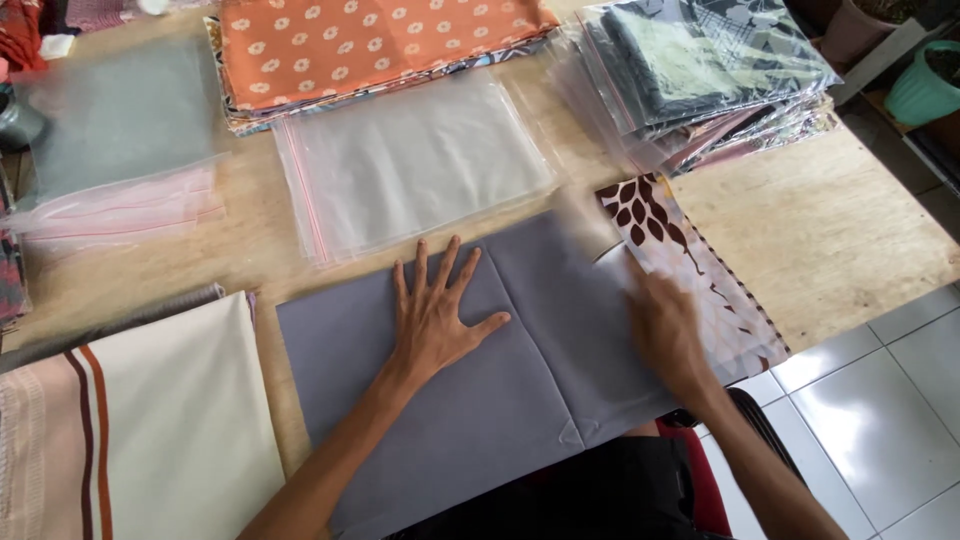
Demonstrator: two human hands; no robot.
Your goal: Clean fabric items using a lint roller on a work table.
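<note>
Here the left hand (435,315) lies flat with fingers spread on the grey cloth (480,390), which is laid out at the near edge of the worktop (850,230). The right hand (665,335) is blurred at the cloth's right edge, over a leaf-print cloth (690,260), and I cannot tell whether it is spread or pinching. Clear bags (415,165) lie just beyond the grey cloth, an orange floral stack (370,45) farther off, bagged fabrics (700,70) far right, a cream cloth (170,420) near left.
</note>
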